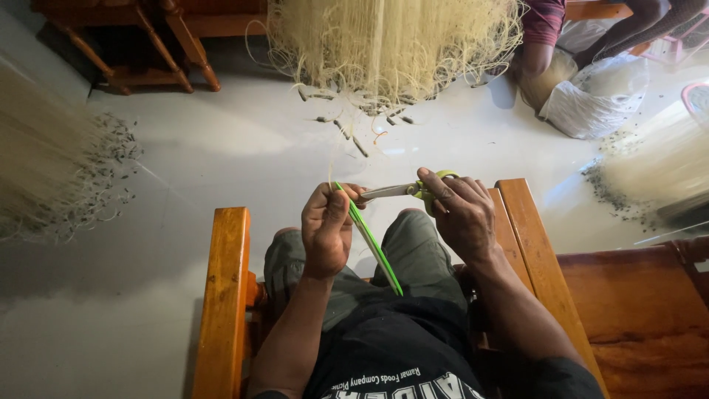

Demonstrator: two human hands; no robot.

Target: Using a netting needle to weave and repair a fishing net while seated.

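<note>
My left hand [326,225] is closed around a thin green and white stick [373,244] that slants down toward my lap. My right hand [461,214] grips a pair of scissors [399,191] with yellow-green handles. The metal blades point left and meet the top of the stick by my left thumb. A fine pale line runs up from my hands to a hanging mass of pale netting [391,44]. I sit on a wooden chair with my knees below both hands.
Wooden armrests [225,295] flank my legs, with a wooden seat [642,310] to the right. Small dark weights [347,129] lie scattered on the white floor under the netting. More netting heaps lie far left [44,170] and right [657,170]. Another person [583,37] sits top right.
</note>
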